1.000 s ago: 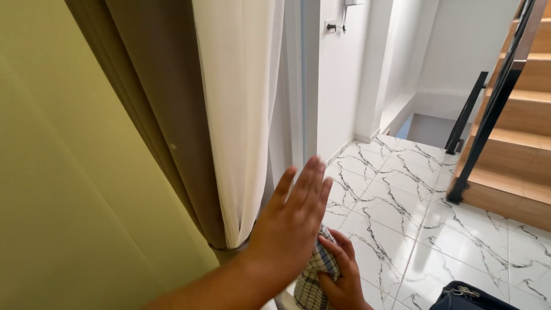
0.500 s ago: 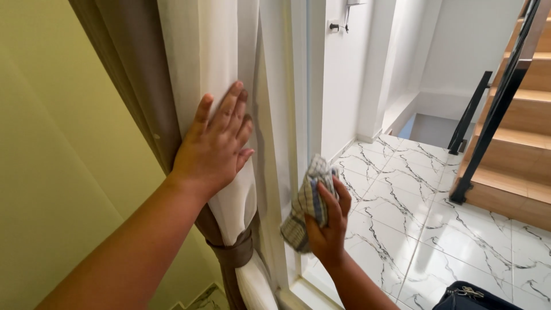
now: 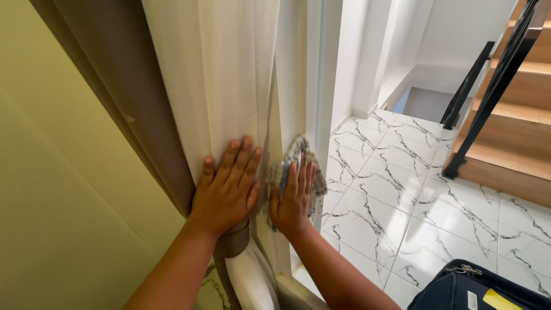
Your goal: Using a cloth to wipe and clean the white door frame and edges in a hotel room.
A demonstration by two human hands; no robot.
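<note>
White frame (image 3: 290, 86), right hand (image 3: 293, 198) now pressing cloth (image 3: 298, 166)

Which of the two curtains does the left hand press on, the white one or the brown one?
The white curtain: the left hand lies flat on it; the brown curtain hangs further left.

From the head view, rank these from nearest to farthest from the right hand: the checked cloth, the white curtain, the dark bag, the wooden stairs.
1. Checked cloth: under the right hand.
2. White curtain: just left, under the left hand.
3. Dark bag: lower right, on the floor.
4. Wooden stairs: far right.
</note>
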